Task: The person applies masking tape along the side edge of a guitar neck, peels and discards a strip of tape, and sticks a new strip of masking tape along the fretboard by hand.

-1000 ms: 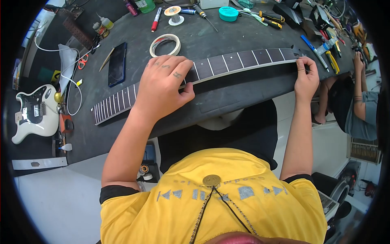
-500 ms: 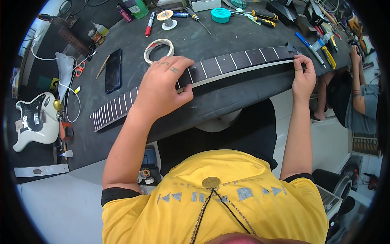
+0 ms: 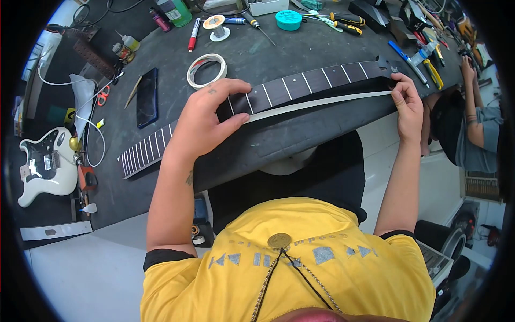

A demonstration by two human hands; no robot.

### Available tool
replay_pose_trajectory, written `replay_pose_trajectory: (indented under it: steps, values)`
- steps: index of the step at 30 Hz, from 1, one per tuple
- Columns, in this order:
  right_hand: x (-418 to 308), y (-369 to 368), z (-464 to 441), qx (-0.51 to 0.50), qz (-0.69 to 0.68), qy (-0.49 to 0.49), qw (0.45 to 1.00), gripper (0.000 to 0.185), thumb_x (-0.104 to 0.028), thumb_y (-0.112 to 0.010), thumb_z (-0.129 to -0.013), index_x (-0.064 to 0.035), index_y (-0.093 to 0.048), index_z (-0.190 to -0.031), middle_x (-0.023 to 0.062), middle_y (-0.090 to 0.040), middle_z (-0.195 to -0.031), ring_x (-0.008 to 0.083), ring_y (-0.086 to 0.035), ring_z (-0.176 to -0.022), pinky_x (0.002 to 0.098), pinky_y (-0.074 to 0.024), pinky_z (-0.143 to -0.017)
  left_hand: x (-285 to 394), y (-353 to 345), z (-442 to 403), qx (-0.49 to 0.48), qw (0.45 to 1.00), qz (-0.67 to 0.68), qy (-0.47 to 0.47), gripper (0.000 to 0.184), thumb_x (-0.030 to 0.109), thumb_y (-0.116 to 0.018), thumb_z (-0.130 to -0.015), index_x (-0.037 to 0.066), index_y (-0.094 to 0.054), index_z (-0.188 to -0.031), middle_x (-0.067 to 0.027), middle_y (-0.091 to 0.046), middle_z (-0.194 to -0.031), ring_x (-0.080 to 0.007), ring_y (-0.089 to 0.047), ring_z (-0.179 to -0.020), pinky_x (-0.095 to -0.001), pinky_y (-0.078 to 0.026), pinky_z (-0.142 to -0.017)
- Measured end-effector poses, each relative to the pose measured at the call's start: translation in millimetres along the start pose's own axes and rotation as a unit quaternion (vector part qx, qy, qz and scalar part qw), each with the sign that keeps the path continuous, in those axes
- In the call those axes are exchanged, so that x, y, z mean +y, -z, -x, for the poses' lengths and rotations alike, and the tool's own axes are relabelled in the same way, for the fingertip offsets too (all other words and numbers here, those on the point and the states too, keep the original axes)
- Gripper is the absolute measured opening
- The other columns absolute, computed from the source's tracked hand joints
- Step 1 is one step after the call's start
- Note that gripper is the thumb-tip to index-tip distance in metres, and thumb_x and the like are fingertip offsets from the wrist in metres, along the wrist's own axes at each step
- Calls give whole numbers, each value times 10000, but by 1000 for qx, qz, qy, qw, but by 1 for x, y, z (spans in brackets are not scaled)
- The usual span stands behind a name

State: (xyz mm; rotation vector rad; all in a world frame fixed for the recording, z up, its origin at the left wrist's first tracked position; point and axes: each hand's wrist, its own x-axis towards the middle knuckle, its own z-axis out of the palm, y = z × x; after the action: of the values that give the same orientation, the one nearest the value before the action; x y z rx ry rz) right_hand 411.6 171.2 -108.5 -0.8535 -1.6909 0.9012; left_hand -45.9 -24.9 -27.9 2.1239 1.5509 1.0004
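A guitar neck (image 3: 322, 79) with a dark fretboard and pale fret lines lies slantwise along the bench's front edge. My left hand (image 3: 201, 121) is closed around it near the middle, fingers on the far edge and thumb on the near edge. A long whitish strip of tape (image 3: 327, 101) runs from my left thumb to the right. Its right end is pinched in my right hand (image 3: 409, 104), just off the headstock end. Between the hands, the strip stands apart from the neck's near edge. The part under my left hand is hidden.
A tape roll (image 3: 207, 71), a phone (image 3: 147, 98), a solder spool (image 3: 216, 28) and a red marker (image 3: 194, 35) lie beyond the neck. A white guitar body (image 3: 51, 166) is at left. Cutters (image 3: 433, 74) lie at right, near another person's arm (image 3: 472, 107).
My right hand has moved slightly down and right, drawing the strip away from the neck's near edge, where it lay before. My left hand has slid a little left and down along the neck.
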Motion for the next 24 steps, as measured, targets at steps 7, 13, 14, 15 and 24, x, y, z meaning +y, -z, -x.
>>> replay_pose_trajectory:
  steps: [7, 13, 14, 15, 24]
  values:
    - [1, -5, -8, 16, 77, 25, 997, 176, -189, -782, -1058, -36, -697, -1041, 48, -683, -1358, 141, -587, -1176, 300, -428, -1083, 5, -3, 4, 5, 1000, -12, -13, 462, -9, -872, -841, 20, -725, -1279, -141, -784, -1355, -353, -748, -1262, -408, -573, -1081]
    - [4, -9, -10, 41, 93, 17, 995, 195, -208, -794, -1055, -36, -704, -1031, 49, -706, -1326, 186, -611, -1277, 334, -418, -1156, 9, -9, 6, 20, 998, -60, -5, 445, -7, -846, -847, 29, -724, -1273, -124, -782, -1350, -341, -755, -1248, -406, -593, -1047]
    - [4, -10, -10, 44, 97, 19, 994, 196, -208, -794, -1056, -36, -704, -1030, 48, -708, -1320, 186, -615, -1274, 333, -421, -1155, 10, -10, 7, 24, 997, -69, -6, 441, -4, -841, -847, 29, -724, -1271, -119, -783, -1349, -336, -757, -1246, -408, -595, -1041]
    - [4, -10, -10, 47, 100, 20, 994, 197, -208, -795, -1056, -35, -705, -1029, 47, -711, -1314, 187, -618, -1271, 333, -424, -1153, 10, -11, 7, 28, 996, -79, -8, 436, -2, -836, -847, 28, -723, -1268, -113, -784, -1349, -331, -758, -1244, -411, -598, -1036]
    - [2, -24, -13, 91, 136, 36, 986, 229, -215, -802, -1053, -10, -709, -1011, 60, -739, -1243, 202, -661, -1220, 333, -464, -1116, 18, -21, 0, 79, 972, -209, -78, 421, 65, -836, -793, 69, -722, -1198, -79, -790, -1200, -317, -761, -1062, -439, -576, -957]
